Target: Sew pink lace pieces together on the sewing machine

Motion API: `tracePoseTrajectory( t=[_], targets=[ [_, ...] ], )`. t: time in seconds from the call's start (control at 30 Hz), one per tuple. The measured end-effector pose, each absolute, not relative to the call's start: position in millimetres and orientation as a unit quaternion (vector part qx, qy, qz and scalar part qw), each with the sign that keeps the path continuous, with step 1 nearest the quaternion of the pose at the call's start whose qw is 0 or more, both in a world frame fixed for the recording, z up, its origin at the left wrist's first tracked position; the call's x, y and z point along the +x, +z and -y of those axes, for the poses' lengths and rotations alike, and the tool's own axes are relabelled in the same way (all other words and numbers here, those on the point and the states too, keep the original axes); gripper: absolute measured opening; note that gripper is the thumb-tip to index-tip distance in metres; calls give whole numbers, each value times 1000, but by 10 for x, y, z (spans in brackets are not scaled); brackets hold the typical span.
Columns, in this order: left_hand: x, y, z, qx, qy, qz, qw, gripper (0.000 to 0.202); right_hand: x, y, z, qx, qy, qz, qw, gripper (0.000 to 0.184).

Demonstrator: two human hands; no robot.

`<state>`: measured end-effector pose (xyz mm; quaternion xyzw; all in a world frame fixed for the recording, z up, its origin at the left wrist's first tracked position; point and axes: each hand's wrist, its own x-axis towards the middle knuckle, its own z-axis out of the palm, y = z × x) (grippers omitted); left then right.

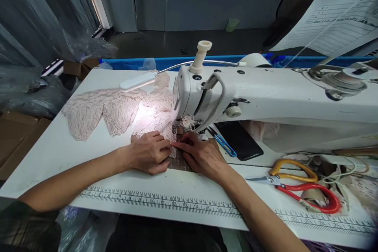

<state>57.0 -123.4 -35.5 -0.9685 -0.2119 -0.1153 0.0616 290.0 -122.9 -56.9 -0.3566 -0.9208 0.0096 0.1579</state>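
Pale pink lace fabric (118,112) spreads over the white table and runs up to the needle area of a white sewing machine (274,90). My left hand (150,152) rests at the lace's near edge, fingers curled down and closed on it. Just right of it, below the machine head, lies my right hand (205,155). Its index finger stretches left to touch the lace, and its fingers are apart. The needle and presser foot are partly hidden. A lit lamp (138,81) on a bendable neck shines on the lace. Brown plate (180,164) shows under both hands.
Blue thread snips (223,141) and a black phone (240,139) lie beneath the machine arm. Scissors with orange and red handles (327,201) lie at right beside fabric scraps (333,169). A printed ruler (165,202) follows the front edge. Cardboard boxes (20,138) stand left.
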Motion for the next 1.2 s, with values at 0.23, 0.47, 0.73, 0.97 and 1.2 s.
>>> tracePoseTrajectory(
  t=[0.23,0.47,0.73,0.97,1.2],
  targets=[
    [577,-378,1198,-965,-133,218,65,27,2825,-526,1228,-386,-30,914,124,33],
    [556,-396,1171,-963,-144,216,67,27,2774,-511,1223,-397,-58,908,122,36],
    [548,-426,1125,-961,-148,223,67,33,2756,-512,1206,-419,-55,900,103,38],
    [552,-444,1099,-961,-118,241,58,38,2756,-481,1216,-418,-32,903,94,39],
    [554,-428,1085,-962,-118,239,66,41,2795,-515,1251,-389,9,912,129,38]
  ],
)
